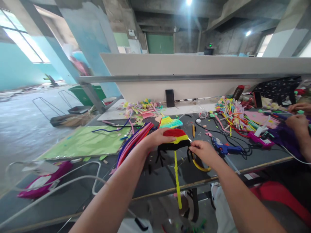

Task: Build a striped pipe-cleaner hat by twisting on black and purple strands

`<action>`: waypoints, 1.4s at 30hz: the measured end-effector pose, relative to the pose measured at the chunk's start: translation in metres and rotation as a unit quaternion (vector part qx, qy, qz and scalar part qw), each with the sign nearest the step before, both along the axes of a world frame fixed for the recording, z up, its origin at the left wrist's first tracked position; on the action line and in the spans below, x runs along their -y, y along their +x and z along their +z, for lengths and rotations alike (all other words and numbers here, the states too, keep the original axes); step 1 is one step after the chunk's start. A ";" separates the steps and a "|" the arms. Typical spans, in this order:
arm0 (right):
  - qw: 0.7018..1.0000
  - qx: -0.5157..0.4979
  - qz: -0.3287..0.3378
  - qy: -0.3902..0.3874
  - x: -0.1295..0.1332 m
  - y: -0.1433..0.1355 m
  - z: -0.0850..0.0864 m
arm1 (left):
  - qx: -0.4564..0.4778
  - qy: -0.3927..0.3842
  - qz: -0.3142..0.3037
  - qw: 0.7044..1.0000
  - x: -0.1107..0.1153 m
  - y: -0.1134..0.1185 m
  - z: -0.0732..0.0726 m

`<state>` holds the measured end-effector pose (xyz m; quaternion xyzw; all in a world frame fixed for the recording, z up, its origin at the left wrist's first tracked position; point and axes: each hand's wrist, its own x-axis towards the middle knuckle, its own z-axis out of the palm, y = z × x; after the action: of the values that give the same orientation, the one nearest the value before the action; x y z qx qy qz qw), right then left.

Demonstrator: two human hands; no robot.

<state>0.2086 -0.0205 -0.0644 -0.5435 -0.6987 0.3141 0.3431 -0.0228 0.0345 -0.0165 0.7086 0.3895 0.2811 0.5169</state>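
Note:
My left hand [160, 137] holds the left side of a piece banded in red, yellow and black [178, 139], its thumb on top. At the piece's right end, the fingertips of my right hand [200, 149] pinch the black edge. Black stems dangle from both ends, and a long yellow stem [177, 174] hangs down past the table edge. Just behind lies a yellow and turquoise piece [170, 122]. Beside my left forearm is a bundle of red, pink and purple stems [133, 142]. A yellow ring [202, 166] lies below my right hand.
A blue glue gun [225, 148] and cables lie to the right, near a magenta power strip [262, 139]. Another strip [46, 181] and white cable are at left, by a green sheet [85, 142]. Colourful stems [233, 113] are piled behind. Another person's hands [297, 123] work at far right.

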 end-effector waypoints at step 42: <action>0.979 -0.165 -0.012 -0.121 0.000 0.001 -0.010 | -0.336 0.257 -0.230 0.877 -0.028 0.057 0.044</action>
<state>0.2092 -0.0209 -0.0748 -0.5300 -0.5832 0.4771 0.3890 0.0342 0.0625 0.0271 0.9379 0.2795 -0.0105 0.2052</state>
